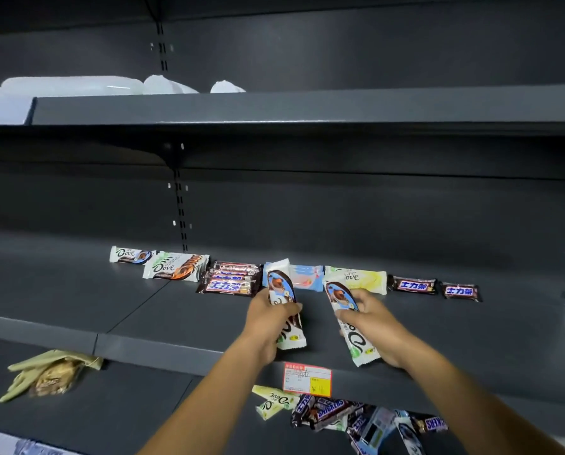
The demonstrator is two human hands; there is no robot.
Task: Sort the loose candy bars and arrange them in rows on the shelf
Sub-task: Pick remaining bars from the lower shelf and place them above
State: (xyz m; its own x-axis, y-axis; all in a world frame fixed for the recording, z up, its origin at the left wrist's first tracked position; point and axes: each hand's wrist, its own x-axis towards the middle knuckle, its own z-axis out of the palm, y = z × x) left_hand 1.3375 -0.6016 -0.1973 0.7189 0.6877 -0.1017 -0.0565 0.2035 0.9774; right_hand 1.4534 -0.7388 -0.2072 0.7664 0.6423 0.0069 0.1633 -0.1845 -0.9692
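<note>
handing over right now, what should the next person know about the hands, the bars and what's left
Left hand grips one blue-and-white Dove bar; right hand grips a matching bar, both above the middle shelf.
Done: a back row of Dove and Snickers bars, partly grouped.
To do: place these two, then sort the loose pile on the lower shelf.

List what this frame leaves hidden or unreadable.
Head view, price tag: print too small.
Head view, Snickers and Dove pile on lower shelf: count hidden by right forearm, bottom edge.
Head view, white items on upper shelf: overexposed, cut by its lip.
Head view, gold packet: label blurred.
Head view, Dove bar in left hand, Dove bar in right hand: fingers cover mid-wrapper print.
</note>
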